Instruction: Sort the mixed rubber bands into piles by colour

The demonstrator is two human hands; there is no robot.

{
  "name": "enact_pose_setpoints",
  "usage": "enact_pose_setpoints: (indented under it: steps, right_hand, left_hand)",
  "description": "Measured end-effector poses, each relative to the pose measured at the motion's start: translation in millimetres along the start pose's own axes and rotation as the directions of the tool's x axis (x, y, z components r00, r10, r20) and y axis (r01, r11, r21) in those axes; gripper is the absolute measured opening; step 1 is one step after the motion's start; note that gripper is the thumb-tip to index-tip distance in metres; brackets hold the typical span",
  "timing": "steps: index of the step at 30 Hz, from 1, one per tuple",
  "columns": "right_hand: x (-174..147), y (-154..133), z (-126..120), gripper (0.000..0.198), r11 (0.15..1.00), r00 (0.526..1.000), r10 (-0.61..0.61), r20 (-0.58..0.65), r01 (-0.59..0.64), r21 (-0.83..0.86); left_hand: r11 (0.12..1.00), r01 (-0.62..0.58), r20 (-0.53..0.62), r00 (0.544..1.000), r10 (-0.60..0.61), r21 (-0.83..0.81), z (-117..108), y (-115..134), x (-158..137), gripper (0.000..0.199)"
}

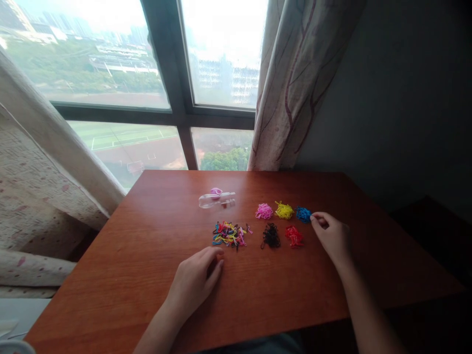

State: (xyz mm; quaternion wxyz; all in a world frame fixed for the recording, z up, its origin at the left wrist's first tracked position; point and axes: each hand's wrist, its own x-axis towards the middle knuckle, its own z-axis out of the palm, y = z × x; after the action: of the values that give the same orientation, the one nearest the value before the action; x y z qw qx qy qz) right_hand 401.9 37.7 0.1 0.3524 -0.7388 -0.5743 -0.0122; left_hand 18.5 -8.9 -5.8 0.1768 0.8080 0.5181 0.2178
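My right hand (pixel 331 236) is at the right edge of a small pile of blue rubber bands (pixel 303 214), thumb and forefinger pinched on a band there. Beside it lie piles of yellow rubber bands (pixel 283 210) and pink rubber bands (pixel 264 211). Nearer to me are black rubber bands (pixel 271 236) and red rubber bands (pixel 294 236). My left hand (pixel 197 278) rests on the table, fingers loosely curved, thumb apart from the forefinger, nothing visible in it. Just beyond its fingertips spreads a heap of mixed-colour rubber bands (pixel 230 234).
A clear plastic bottle (pixel 210 200) lies on its side behind the mixed heap, with a pink object (pixel 216 192) by it. The brown wooden table (pixel 147 236) reaches to a window with curtains (pixel 287 88) on both sides. A dark wall stands at right.
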Motion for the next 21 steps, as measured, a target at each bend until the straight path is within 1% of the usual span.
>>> enact_pose_setpoints:
  steps: [2,5,9,13,17,19,21]
  right_hand:
    - [9.5,13.1,1.7,0.037,0.999,1.000,0.006,0.017,-0.005,-0.037]
    - [14.1,21.6,6.7,0.036,0.998,0.999,0.018,0.029,-0.017,-0.055]
    - [14.3,23.5,12.5,0.036,0.998,0.999,0.038,0.018,-0.037,-0.056]
    - [13.1,22.2,11.6,0.038,0.998,0.999,0.048,0.009,-0.048,-0.046]
    - [3.3,9.9,4.9,0.040,0.998,0.998,0.058,-0.026,-0.059,-0.008]
    - [-8.1,-3.9,2.0,0.039,0.997,0.998,0.059,-0.033,-0.057,0.046]
    - [-24.1,-22.3,0.8,0.035,0.992,0.999,0.048,-0.015,-0.046,0.117]
  left_hand:
    - [1.000,0.004,0.002,1.000,-0.004,-0.003,-0.4,0.4,0.4,0.017]
    - [1.000,0.012,0.015,1.000,-0.012,0.002,-1.5,1.4,0.8,0.017]
    - [1.000,0.018,0.033,0.999,-0.018,0.003,-2.9,2.7,0.7,0.017]
    - [1.000,0.020,0.037,0.999,-0.020,0.000,-2.8,2.7,0.3,0.017]
    - [1.000,0.021,0.033,0.999,-0.021,-0.001,-2.0,2.5,0.6,0.016]
    - [1.000,0.026,0.043,0.999,-0.026,-0.001,-2.1,2.9,1.0,0.016]
    - [1.000,0.031,0.053,0.998,-0.031,0.000,-2.8,3.9,1.5,0.016]
